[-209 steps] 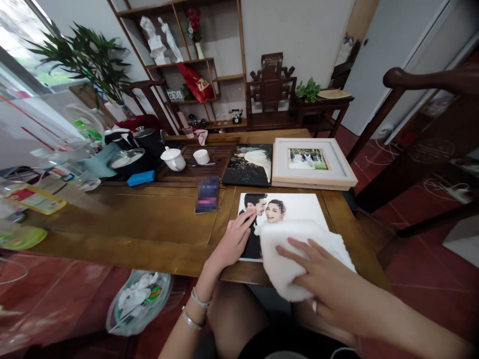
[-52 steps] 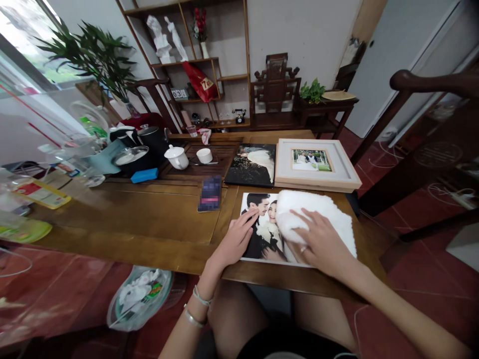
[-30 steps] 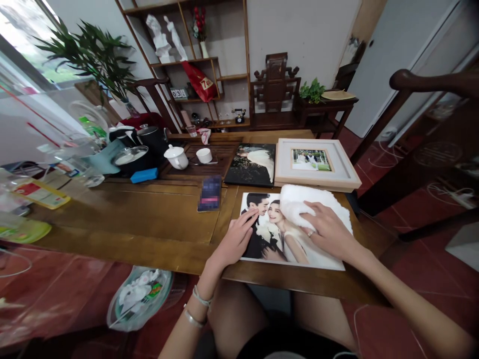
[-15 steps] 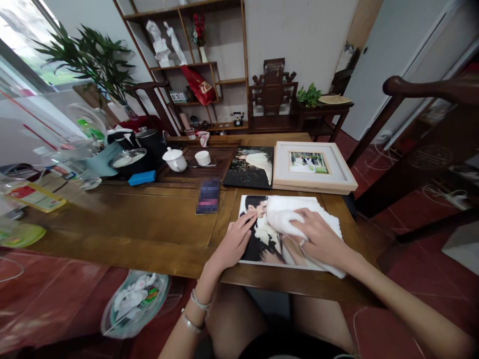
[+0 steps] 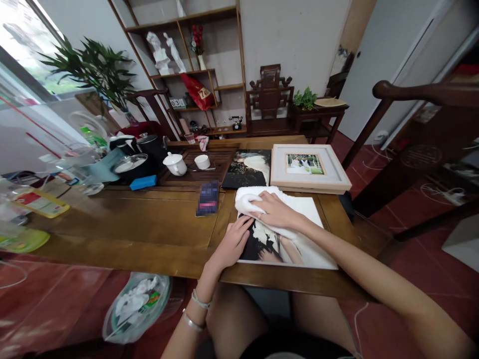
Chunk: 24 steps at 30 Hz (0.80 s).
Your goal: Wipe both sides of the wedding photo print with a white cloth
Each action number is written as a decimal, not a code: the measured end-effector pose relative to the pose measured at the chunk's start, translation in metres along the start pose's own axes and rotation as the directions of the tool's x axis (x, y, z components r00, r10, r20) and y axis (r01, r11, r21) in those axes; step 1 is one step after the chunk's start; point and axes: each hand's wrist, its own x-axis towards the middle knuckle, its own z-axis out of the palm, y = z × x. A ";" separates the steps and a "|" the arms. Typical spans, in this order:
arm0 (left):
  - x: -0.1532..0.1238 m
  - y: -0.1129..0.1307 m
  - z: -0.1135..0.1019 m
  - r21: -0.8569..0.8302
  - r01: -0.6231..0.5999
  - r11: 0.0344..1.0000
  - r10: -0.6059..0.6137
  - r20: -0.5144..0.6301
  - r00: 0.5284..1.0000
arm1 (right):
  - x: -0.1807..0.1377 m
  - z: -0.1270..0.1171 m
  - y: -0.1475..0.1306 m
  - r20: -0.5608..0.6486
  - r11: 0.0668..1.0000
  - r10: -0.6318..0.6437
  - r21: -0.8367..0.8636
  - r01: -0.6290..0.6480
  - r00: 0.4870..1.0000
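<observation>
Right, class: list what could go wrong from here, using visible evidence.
The right grip rests on a white cloth over the photo print; any grit beneath might scratch it.
The print lies near the front edge of the table; a push could slide it over.
The cloth's far side sits close to the dark photo panel and might nudge it.

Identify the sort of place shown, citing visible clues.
Probably a home's tea or sitting room: a white lidded pot on a dark tea tray, a carved wooden chair and an open display shelf.
</observation>
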 end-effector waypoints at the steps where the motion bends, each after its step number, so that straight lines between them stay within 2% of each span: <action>1: 0.000 0.001 0.000 -0.007 -0.003 1.000 0.003 0.004 1.000 | -0.010 -0.001 0.003 -0.010 1.000 0.002 -0.009 -0.002 1.000; 4: 0.001 0.003 -0.002 -0.040 -0.026 0.999 0.027 0.011 1.000 | -0.051 -0.004 0.019 -0.071 0.997 0.023 -0.075 -0.029 0.997; 7: 0.001 0.004 -0.003 -0.072 -0.048 0.996 0.049 0.004 0.999 | -0.089 -0.007 0.039 -0.143 0.978 0.083 -0.176 -0.108 0.986; 11: 0.001 0.004 -0.003 -0.072 -0.036 0.997 0.036 0.008 0.999 | -0.114 -0.005 0.050 -0.221 0.945 0.158 -0.251 -0.212 0.962; 14: 0.001 0.005 -0.003 -0.060 -0.020 0.998 0.021 0.011 1.000 | -0.116 0.005 0.027 -0.240 0.944 0.156 -0.249 -0.216 0.958; 17: 0.002 0.006 -0.003 -0.050 -0.019 0.999 0.019 0.015 1.000 | -0.119 0.019 -0.015 -0.127 0.981 0.048 -0.179 -0.071 0.991; 20: 0.001 0.005 -0.004 -0.044 -0.017 0.999 0.018 0.018 1.000 | -0.127 0.030 -0.046 -0.026 0.994 -0.068 -0.084 0.065 0.997; 22: 0.001 0.004 -0.003 -0.046 -0.024 0.999 0.024 0.013 1.000 | -0.132 0.031 -0.050 -0.036 0.995 -0.086 -0.049 0.085 0.996; 24: 0.001 0.004 -0.003 -0.049 -0.034 0.998 0.034 0.011 0.999 | -0.132 0.026 -0.038 -0.082 0.998 -0.049 -0.044 0.045 0.995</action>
